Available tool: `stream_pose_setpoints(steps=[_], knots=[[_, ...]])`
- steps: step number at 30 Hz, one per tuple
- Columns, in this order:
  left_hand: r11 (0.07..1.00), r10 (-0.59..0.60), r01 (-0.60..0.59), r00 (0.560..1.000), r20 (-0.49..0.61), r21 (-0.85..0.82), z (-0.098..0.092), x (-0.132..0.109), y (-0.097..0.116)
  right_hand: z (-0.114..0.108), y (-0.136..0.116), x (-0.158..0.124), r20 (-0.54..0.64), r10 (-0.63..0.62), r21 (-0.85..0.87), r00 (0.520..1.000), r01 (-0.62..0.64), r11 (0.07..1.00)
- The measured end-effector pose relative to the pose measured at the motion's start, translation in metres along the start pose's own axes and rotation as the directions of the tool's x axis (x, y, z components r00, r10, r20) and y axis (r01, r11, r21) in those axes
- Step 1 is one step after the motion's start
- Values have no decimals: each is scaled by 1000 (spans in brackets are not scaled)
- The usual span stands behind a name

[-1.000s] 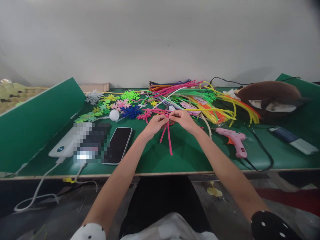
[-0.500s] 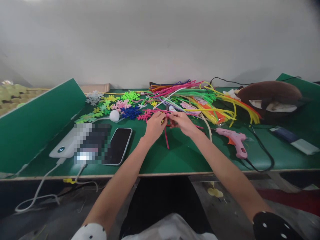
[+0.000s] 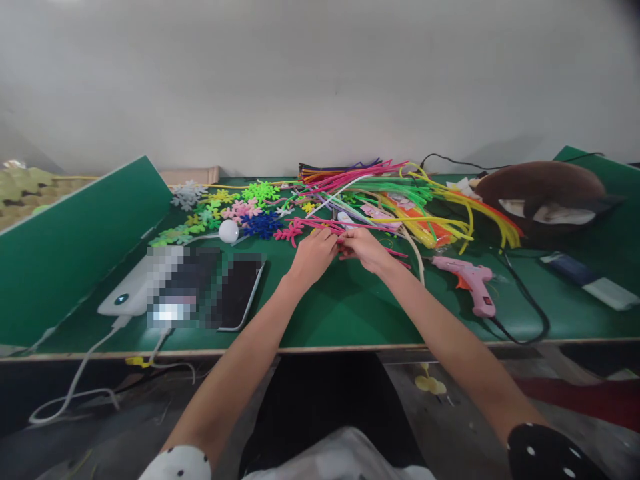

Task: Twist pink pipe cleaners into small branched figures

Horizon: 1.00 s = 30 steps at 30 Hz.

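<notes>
My left hand [image 3: 316,254] and my right hand [image 3: 367,248] meet over the middle of the green table, fingers closed in a pinch. Between their fingertips is a pink pipe cleaner [image 3: 341,243], mostly hidden by the fingers. More pink pipe cleaners [image 3: 320,222] lie just behind my hands, and pink ends [image 3: 401,259] stick out on the right beside my right hand. Left of my left hand lies a dark pink snowflake shape [image 3: 289,233] made of pipe cleaner, next to a blue snowflake [image 3: 263,226].
Behind are bundles of coloured pipe cleaners [image 3: 410,190]. On the left lie more snowflakes [image 3: 260,193], a white ball [image 3: 229,231], a phone [image 3: 237,293] and a white power bank [image 3: 143,280]. A pink glue gun [image 3: 470,280] and a brown plush [image 3: 543,190] are at right.
The pink pipe cleaner end that hung down below my fingers no longer shows. My left hand has moved slightly right and nearer, its fingers closer to my right hand's.
</notes>
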<state>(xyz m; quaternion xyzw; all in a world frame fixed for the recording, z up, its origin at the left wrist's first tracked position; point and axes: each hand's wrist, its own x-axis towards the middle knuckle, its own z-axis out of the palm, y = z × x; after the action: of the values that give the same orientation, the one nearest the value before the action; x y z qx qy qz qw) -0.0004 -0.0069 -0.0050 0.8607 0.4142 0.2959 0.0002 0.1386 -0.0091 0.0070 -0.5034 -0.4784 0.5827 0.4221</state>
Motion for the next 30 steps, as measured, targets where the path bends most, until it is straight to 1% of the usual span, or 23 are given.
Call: stream_pose_setpoints(steps=[3,5,7,8,9,10,11,13,14,15,16,18,21,23,27,30], knots=[[986,-56,63,997,49,-155,0,1,0,-1,3,2,2,-81,-142,997,81,987],[956,-112,123,992,58,-267,0,2,0,-2,2,2,10,-141,-219,990,140,966],[895,-198,208,978,66,-395,-1,4,0,-2,1,0,28,-192,-264,981,192,945],[841,-250,260,964,86,-474,-2,5,0,-3,0,-1,41,-215,-273,976,218,937],[762,-303,318,945,123,-564,-3,5,-1,-3,-1,-2,58,-236,-275,970,243,930],[653,-349,377,920,181,-657,-3,6,-1,-4,-3,-3,78,-259,-268,963,270,925],[520,-378,431,890,254,-737,-4,7,-2,-4,-4,-4,101,-283,-252,954,300,920],[252,-390,502,835,388,-827,-5,8,-3,-5,-6,-5,132,-339,-194,931,360,913],[157,-387,512,819,425,-844,-5,9,-3,-5,-6,-5,134,-364,-158,922,382,910],[100,-385,506,814,435,-857,-6,9,-3,-5,-6,-5,125,-381,-120,916,395,911],[79,-389,487,819,422,-870,-6,9,-2,-5,-7,-5,112,-384,-81,917,393,916],[101,-413,433,837,359,-895,-5,10,-1,-5,-7,-4,94,-353,-6,931,356,935],[196,-426,388,861,278,-900,-4,9,-1,-5,-6,-4,105,-296,68,949,291,954],[265,-416,381,874,251,-886,-3,9,-2,-5,-6,-3,94,-289,68,953,283,957],[411,-333,367,913,238,-834,-4,8,-3,-5,-6,-3,27,-293,-10,956,293,956],[498,-237,366,930,283,-786,-6,7,-1,-7,-7,-3,0,-287,-88,958,286,954]])
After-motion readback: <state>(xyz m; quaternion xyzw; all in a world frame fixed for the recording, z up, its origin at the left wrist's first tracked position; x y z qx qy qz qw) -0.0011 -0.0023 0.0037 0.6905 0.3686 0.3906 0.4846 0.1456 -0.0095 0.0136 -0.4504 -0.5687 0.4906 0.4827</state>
